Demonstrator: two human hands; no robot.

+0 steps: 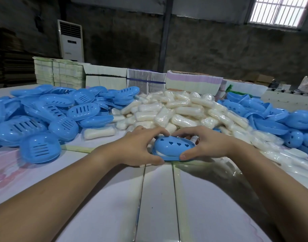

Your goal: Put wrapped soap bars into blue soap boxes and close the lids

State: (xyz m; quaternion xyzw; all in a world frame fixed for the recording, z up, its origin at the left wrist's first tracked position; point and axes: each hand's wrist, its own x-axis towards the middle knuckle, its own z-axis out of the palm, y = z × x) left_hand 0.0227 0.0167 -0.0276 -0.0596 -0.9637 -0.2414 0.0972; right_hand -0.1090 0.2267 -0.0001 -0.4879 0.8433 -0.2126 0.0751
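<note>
Both arms reach forward over the bench [158, 198]. The left hand [137, 147] and the right hand [209, 145] hold one blue soap box [174, 147] between them, fingers curled over its lid, thumbs at the near rim.

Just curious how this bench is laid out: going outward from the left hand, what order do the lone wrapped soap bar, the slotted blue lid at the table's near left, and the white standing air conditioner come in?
1. Lone wrapped white soap bar, just beyond the left hand.
2. Slotted blue plastic lid, further left.
3. White standing air conditioner, by the back wall.
</note>
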